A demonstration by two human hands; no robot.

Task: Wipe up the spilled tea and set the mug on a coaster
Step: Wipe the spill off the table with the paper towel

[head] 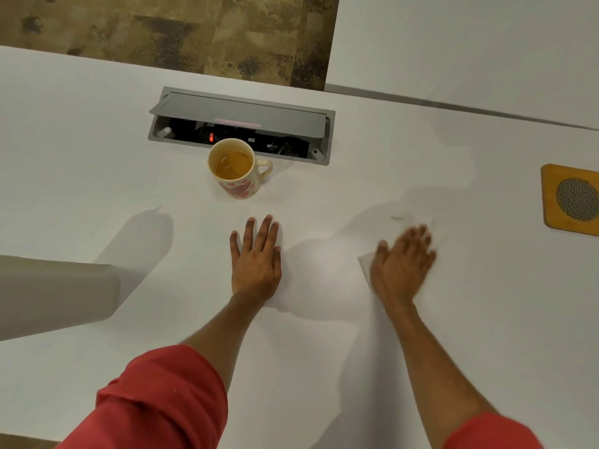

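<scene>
head view: white table [97, 163]. left hand [256, 257] flat, fingers spread, palm down on bare table. right hand [402, 260] blurred, open, pressing white tissue [365, 264] to the table. mug [236, 168] of tea upright far of left hand, just near an open grey socket box [241, 119]. wooden coaster [572, 199] at right edge, well apart from the mug.
</scene>
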